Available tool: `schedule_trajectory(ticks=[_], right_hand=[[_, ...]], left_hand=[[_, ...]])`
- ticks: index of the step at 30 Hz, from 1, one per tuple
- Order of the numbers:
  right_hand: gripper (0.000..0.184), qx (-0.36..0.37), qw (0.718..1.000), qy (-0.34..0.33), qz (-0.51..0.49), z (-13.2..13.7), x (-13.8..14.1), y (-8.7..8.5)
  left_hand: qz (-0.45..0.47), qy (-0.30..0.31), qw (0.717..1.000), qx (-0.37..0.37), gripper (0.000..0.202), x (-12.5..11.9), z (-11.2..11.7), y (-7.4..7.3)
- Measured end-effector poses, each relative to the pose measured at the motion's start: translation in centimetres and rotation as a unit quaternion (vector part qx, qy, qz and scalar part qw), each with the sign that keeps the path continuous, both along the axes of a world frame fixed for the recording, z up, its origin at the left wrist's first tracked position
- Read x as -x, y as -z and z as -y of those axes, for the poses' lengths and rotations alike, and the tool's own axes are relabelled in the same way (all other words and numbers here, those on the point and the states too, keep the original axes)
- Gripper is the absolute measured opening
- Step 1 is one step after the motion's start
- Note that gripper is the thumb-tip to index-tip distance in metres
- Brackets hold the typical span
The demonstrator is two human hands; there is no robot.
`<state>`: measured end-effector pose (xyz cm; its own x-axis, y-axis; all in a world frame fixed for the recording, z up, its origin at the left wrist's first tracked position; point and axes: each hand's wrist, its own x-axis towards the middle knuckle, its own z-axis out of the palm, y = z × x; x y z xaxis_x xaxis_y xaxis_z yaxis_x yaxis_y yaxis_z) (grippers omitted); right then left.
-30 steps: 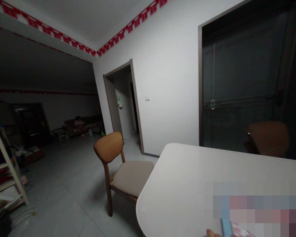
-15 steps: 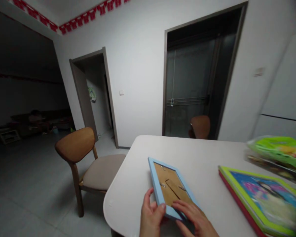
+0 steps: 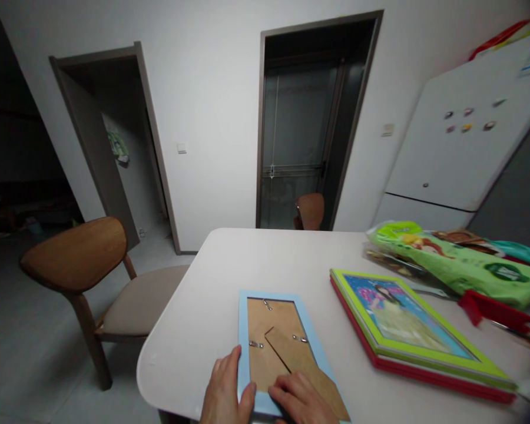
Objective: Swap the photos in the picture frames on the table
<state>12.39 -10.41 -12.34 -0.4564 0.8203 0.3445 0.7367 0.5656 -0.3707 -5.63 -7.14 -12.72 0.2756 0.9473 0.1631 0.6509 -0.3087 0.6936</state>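
Observation:
A light blue picture frame (image 3: 244,353) lies face down on the white table, its brown backing board (image 3: 265,318) and fold-out stand (image 3: 291,347) showing. Small metal clips sit along the frame's inner edges. My left hand (image 3: 223,391) holds the lower left corner, fingers along the outer side and thumb at the near edge. Curled over the near end of the frame and backing is my right hand (image 3: 302,400); its thumb is mostly hidden.
On the right, green and red picture frames (image 3: 357,294) are stacked, the top one showing a picture. Behind them lie a green packet (image 3: 468,265) and a red-handled tool (image 3: 499,312). A wooden chair (image 3: 75,253) stands left of the table (image 3: 189,330); a white fridge (image 3: 450,159) stands back right.
The blue frame has gone from tilted to lying flatter on the table, with both hands still at its near end. My view has turned right, bringing more of the fridge and packet in.

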Motion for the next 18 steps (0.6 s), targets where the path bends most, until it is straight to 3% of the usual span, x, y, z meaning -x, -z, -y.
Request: schedule_trajectory(ticks=[3,5,7,11,15,18], right_hand=[[0.029,0.021,0.995,0.091,-0.035,-1.2,-2.2,-1.6],[0.030,0.052,0.980,0.193,-0.010,-2.8,-4.0,-2.6],[0.028,0.081,0.966,0.244,0.027,-4.4,-5.3,-3.0],[0.025,0.076,0.962,0.258,0.041,-6.3,-5.9,-2.4],[0.027,0.060,0.962,0.262,0.045,-5.6,-5.6,-2.2],[0.028,0.051,0.981,0.183,0.039,-3.9,-5.1,-2.9]], left_hand=[[-0.027,0.003,1.000,-0.012,0.054,-0.3,-0.2,-0.1],[-0.036,-0.004,0.999,-0.014,0.056,-0.9,-0.7,-0.2],[-0.037,-0.008,0.999,-0.019,0.058,-1.5,-1.3,-0.3],[-0.016,0.004,0.999,-0.029,0.057,-2.2,-2.4,0.2],[0.030,-0.005,0.999,-0.026,0.056,-2.1,-2.4,0.4],[0.045,-0.003,0.999,-0.031,0.055,-2.0,-2.1,0.3]])
